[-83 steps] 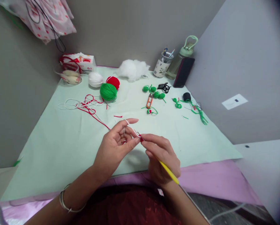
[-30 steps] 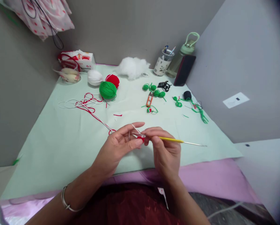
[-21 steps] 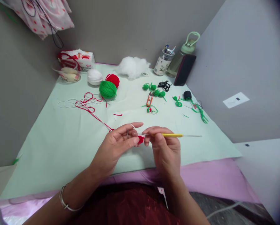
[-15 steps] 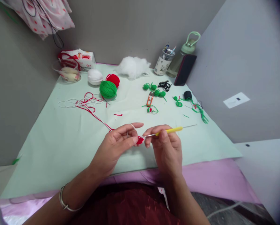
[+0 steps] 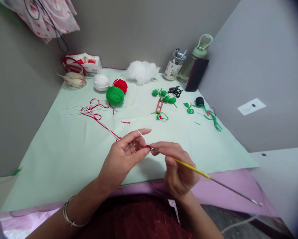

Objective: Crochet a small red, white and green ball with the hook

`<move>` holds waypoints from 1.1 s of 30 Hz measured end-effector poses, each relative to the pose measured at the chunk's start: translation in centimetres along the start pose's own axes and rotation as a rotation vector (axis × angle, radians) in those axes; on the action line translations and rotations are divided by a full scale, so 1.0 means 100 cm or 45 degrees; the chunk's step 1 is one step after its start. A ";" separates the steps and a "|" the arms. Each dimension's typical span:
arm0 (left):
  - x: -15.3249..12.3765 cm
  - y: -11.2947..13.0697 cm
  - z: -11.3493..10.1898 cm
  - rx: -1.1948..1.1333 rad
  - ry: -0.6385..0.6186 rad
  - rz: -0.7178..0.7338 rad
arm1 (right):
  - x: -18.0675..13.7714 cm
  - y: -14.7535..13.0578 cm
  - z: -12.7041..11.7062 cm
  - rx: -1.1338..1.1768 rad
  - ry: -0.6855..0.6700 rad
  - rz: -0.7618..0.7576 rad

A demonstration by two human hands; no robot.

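Left hand point(image 5: 124, 151), centre of the frame: partly curled, thumb and fingers pinching a small red yarn piece point(image 5: 148, 146), with the index finger extended and white yarn point(image 5: 139, 132) passing over it. Right hand point(image 5: 181, 167), just right of centre: fingers closed around a yellow-handled hook point(image 5: 192, 168), which slopes down toward the lower right; its near end meets the red piece, though the exact contact is hidden by the fingertips. Red and white strands point(image 5: 94, 111) lie loosely tangled left of centre and run toward the left hand. Above them, at upper left of centre, a green yarn ball point(image 5: 115, 95) sits in front of a red yarn ball point(image 5: 121, 85), with a white yarn ball point(image 5: 101, 82) just to the left. Right of centre, orange snips point(image 5: 159, 106) lie beside small green yarn pieces point(image 5: 166, 99), below a black claw clip point(image 5: 175, 91). White fluffy filling point(image 5: 142, 72) rests at upper centre; a dark phone point(image 5: 197, 75) leans against a bottle point(image 5: 200, 49) at upper right
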State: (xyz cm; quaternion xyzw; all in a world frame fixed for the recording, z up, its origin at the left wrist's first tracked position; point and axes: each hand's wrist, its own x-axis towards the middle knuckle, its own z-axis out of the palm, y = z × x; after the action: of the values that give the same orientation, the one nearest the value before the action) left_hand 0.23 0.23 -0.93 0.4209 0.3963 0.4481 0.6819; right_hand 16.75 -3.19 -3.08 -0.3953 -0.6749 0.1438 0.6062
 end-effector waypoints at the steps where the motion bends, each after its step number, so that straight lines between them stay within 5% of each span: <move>1: 0.000 -0.001 0.001 0.010 0.012 0.007 | -0.001 0.001 0.000 -0.022 0.000 -0.026; 8: -0.001 -0.006 0.003 -0.313 -0.070 -0.196 | -0.017 0.007 -0.001 -0.527 -0.151 -0.234; 12: 0.004 -0.004 -0.004 -0.451 -0.127 -0.379 | -0.011 0.006 0.000 -0.255 -0.019 -0.111; 17: 0.004 -0.002 -0.002 -0.318 -0.045 -0.168 | 0.004 0.002 0.002 0.310 0.157 0.317; 23: -0.001 -0.006 0.004 -0.133 -0.094 -0.070 | 0.004 0.005 0.008 0.300 0.092 0.288; 33: 0.004 0.006 -0.014 0.435 -0.168 0.170 | 0.015 0.016 0.002 0.775 0.192 0.627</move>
State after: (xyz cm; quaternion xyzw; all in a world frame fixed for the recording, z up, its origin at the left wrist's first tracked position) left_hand -1.14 1.04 -0.91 0.5843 0.3922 0.3898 0.5940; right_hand 17.21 -1.05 -3.15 -0.3569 -0.4402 0.4489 0.6909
